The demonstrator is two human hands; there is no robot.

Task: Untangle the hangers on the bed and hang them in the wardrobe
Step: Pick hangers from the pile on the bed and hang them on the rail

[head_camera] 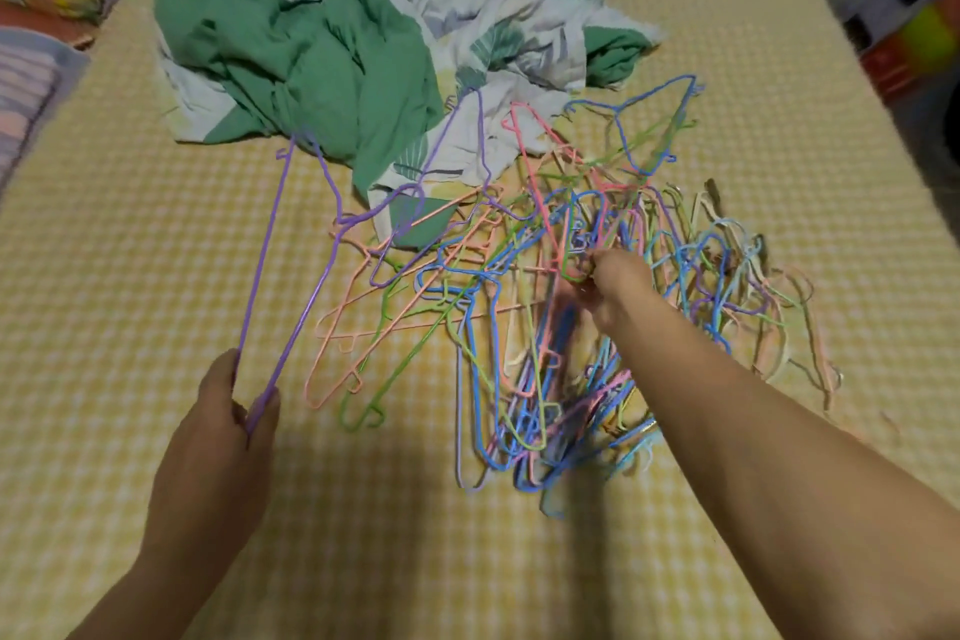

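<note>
Dim, warm, even indoor light with soft shadows on the bed sheet [363, 509] at lower centre, no glare, wide-angle bending and heavy blur at the upper corners, slight overall softness.

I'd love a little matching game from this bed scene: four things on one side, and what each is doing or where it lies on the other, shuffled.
Things:
1. left hand
2. right hand
3. green cloth
4. purple hanger

States:
A. crumpled at the far side of the bed
B. reaching into the hanger pile
C. lifted, held at one corner
D. gripping a purple wire end

Pairs: 1-D, 2-B, 3-A, 4-C
</note>
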